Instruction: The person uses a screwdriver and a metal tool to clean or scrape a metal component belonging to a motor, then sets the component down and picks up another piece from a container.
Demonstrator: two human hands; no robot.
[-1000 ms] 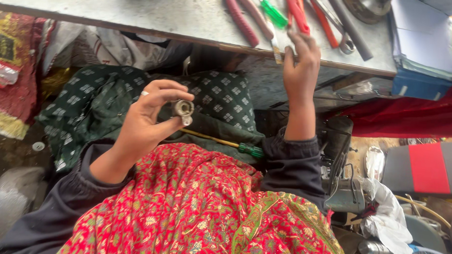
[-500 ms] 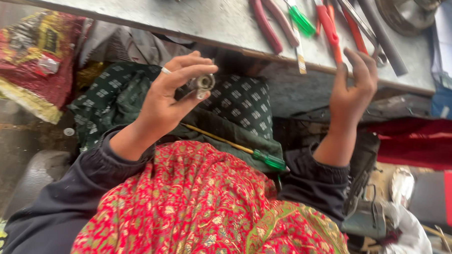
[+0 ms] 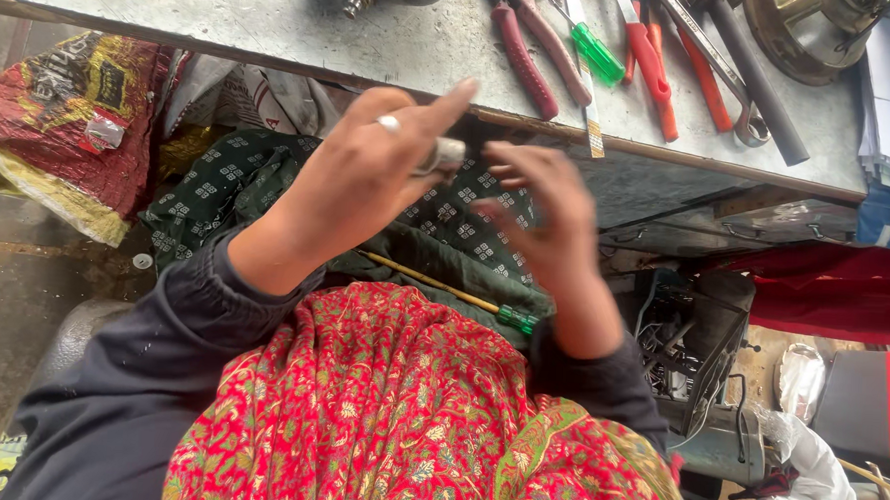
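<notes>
My left hand (image 3: 363, 183), with a ring on one finger, is raised in front of the grey workbench edge (image 3: 665, 154) and pinches a small round metal part (image 3: 446, 153) between thumb and fingers. Just right of it is my right hand (image 3: 545, 214), fingers curled and apart, fingertips close to the metal part; it holds nothing that I can see. Both arms wear dark sleeves above a red patterned cloth (image 3: 380, 415) on my lap. A long thin screwdriver with a green handle (image 3: 463, 295) lies across the dark green cloth under my hands.
On the bench top lie red-handled pliers (image 3: 530, 61), a green-handled screwdriver (image 3: 595, 48), orange-handled tools (image 3: 658, 75), a dark metal bar (image 3: 761, 93) and a round metal housing (image 3: 808, 31). A red and yellow bag (image 3: 65, 118) sits left; a dark box of wires (image 3: 688, 347) right.
My right hand left the tools at the bench edge and came down and left to meet my left hand. The left hand, still holding the metal part, rose slightly.
</notes>
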